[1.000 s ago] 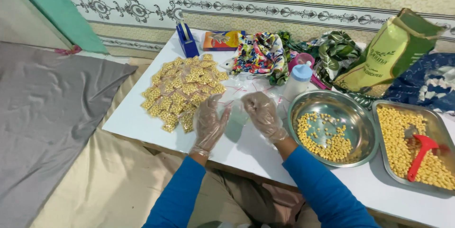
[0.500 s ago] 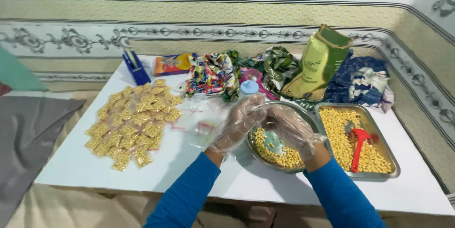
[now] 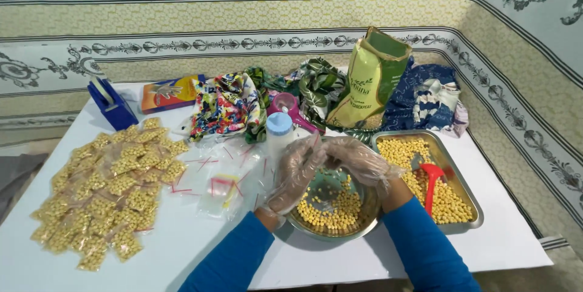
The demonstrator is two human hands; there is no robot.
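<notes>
Both my hands wear clear plastic gloves and meet above a round metal bowl half full of yellow beans. My left hand and my right hand pinch a small clear bag with a red strip between their fingertips; the bag is hard to make out through the gloves. Left of the bowl lie several empty clear bags. A big pile of filled bean packets covers the table's left part.
A metal tray of beans with a red scoop sits right of the bowl. Behind stand a white bottle with a blue cap, a green sack, bunched patterned cloths, an orange box and a blue tape dispenser.
My hands moved from the bare table beside the packet pile to over the bowl and came together on a small bag. The camera view swung to the right.
</notes>
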